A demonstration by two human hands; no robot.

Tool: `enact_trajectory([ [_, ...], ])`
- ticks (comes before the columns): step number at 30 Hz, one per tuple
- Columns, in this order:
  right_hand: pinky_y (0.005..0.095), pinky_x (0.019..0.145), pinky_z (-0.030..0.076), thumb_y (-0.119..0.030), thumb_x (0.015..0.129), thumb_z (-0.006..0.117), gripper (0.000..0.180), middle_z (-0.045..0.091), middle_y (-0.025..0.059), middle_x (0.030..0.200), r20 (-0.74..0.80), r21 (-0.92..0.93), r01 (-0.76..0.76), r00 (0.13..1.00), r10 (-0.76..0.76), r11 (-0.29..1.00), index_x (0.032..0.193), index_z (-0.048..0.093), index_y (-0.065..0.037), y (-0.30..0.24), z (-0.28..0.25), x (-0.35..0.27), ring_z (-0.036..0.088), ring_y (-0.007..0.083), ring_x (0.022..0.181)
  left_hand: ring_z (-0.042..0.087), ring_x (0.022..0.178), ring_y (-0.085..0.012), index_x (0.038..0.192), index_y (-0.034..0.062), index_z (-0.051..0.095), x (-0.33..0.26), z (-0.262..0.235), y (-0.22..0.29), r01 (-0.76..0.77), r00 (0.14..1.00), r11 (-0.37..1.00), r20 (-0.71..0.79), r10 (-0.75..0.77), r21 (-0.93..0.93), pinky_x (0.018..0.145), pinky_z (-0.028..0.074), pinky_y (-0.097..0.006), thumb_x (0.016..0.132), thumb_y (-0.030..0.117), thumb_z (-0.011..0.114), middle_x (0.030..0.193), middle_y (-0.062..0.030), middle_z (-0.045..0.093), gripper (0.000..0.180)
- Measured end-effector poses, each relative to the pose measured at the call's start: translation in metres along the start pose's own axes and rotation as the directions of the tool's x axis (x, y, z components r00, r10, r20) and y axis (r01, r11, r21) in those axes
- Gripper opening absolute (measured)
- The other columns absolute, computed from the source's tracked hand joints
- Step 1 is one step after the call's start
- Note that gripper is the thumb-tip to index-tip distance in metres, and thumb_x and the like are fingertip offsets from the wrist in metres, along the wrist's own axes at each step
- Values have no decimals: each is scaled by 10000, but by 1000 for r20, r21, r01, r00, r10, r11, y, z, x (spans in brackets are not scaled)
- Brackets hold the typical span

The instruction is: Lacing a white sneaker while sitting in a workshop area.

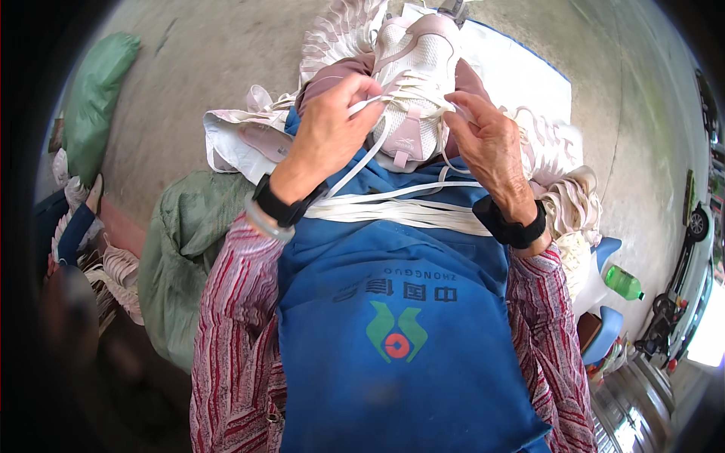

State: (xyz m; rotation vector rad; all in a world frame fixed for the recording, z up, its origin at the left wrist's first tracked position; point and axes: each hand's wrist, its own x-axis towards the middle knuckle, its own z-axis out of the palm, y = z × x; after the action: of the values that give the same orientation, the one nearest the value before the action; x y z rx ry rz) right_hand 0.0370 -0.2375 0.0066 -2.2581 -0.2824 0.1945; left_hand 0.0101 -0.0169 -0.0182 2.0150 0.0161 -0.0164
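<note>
A white mesh shoe upper with pale pink trim (417, 51) sits between my knees, its pink tongue tab toward me. White shoelace (411, 92) crosses its opening in several rows. At the left side of the shoe, my left hand (326, 130) is closed, thumb and fingers pinching a stretch of lace. On the other side, my right hand (489, 143) has thumb and forefinger closed on lace by the eyelets; the exact grip is partly hidden. A bundle of loose white laces (404, 212) lies across my lap on the blue apron (393, 260).
Stacked shoe uppers fan out beyond the shoe (337, 39) and at right (575, 204). Other pink-and-white uppers (253, 134) lie at left. A green sack (180, 257) stands by my left arm. A green bottle (624, 283) and blue-edged chair (602, 332) are at right.
</note>
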Motion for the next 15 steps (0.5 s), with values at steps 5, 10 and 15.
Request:
enact_trajectory([
  [5, 398, 624, 527, -135, 839, 632, 215, 682, 175, 831, 18, -155, 168, 986, -167, 974, 1038, 657, -55, 5, 9, 2, 662, 334, 697, 615, 689, -175, 964, 26, 628, 20, 10, -4, -100, 993, 980, 72, 89, 169, 646, 485, -291, 841, 145, 678, 778, -92, 649, 178],
  [10, 402, 602, 513, -131, 825, 645, 134, 663, 151, 790, 34, -212, 178, 984, -174, 961, 933, 633, -53, 9, 15, -3, 651, 329, 684, 559, 693, -100, 969, 26, 631, 20, 12, -9, 0, 989, 997, 145, -11, 75, 651, 464, -259, 856, 154, 673, 786, -41, 634, 176],
  [15, 396, 538, 465, -122, 811, 653, 86, 602, 101, 704, 92, -214, 312, 950, -299, 926, 822, 592, -63, 14, 11, -21, 613, 303, 631, 444, 645, -58, 951, 32, 592, 19, 0, -20, 124, 929, 991, 357, -95, -59, 581, 390, -231, 923, 224, 605, 726, 41, 523, 195],
])
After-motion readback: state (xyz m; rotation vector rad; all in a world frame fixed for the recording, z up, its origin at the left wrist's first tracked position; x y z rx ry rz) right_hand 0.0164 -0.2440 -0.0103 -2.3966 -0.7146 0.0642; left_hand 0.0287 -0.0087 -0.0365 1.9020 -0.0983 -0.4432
